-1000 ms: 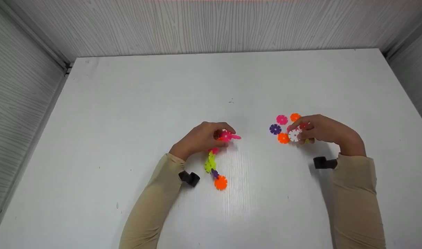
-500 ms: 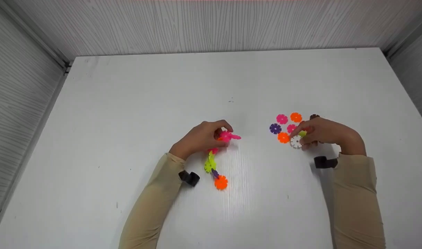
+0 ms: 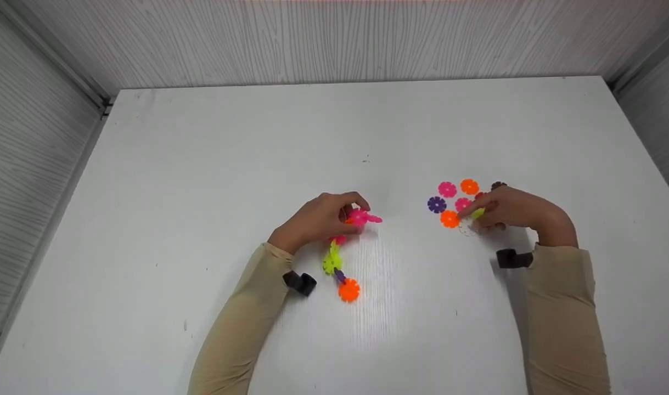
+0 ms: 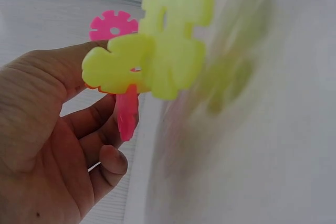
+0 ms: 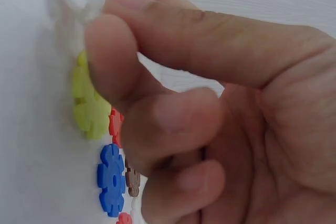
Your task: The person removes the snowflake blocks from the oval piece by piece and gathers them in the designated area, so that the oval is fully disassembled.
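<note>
My left hand (image 3: 323,219) pinches a chain of interlocking snowflake discs. Its pink disc (image 3: 358,217) sits at the fingertips, with another pink one edge-on beside it. Below hang yellow-green discs (image 4: 173,61), then a purple disc (image 3: 339,275) and an orange disc (image 3: 349,290) at the near end. At the right, my right hand (image 3: 510,211) holds a white snowflake disc (image 3: 467,226) between thumb and index finger, low over the table. Its outline is faint against the white surface. A yellow-green disc (image 5: 89,100) lies partly hidden beneath that hand.
Loose discs lie around the right hand: pink (image 3: 447,189), purple (image 3: 437,204), orange (image 3: 449,219) and brown (image 3: 498,185). A blue disc (image 5: 111,180) and a red disc (image 5: 115,125) show in the right wrist view. The white table (image 3: 230,142) ends at a wood-grain back panel (image 3: 334,44).
My right hand has brought the white disc slightly nearer and lower, from over the pile to beside the orange disc. The brown disc has come into sight. The left hand stays almost still.
</note>
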{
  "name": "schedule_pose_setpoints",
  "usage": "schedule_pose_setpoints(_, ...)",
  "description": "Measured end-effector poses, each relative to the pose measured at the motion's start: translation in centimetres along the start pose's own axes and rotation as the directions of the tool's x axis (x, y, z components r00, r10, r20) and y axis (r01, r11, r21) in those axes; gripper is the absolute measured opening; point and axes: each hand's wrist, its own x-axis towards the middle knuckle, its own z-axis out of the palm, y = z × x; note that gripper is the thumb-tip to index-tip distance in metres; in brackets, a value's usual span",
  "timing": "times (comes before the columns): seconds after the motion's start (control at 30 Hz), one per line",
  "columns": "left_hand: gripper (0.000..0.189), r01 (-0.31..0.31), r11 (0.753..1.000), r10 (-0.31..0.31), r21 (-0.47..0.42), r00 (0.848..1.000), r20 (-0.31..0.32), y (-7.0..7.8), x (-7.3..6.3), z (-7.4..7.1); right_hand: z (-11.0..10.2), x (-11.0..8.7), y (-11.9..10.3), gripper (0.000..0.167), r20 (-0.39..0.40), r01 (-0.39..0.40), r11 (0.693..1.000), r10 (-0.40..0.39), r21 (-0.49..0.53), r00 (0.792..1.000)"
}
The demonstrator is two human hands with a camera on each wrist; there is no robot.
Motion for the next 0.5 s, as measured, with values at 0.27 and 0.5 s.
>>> schedule_pose_setpoints(0.27,0.037,0.011,1.000,-0.011,-0.005,1.000,0.011,0.1,-0.1,-0.1,-0.3,-0.2,-0.1,0.033,-0.094,0.021,1.000,-0.022,-0.014,0.995)
schedule_pose_setpoints(0.5,0.038,0.028,0.999,-0.027,-0.037,0.999,0.029,0.2,-0.2,0.0,-0.2,-0.5,-1.3,0.042,-0.114,0.108,0.994,-0.110,-0.020,0.987)
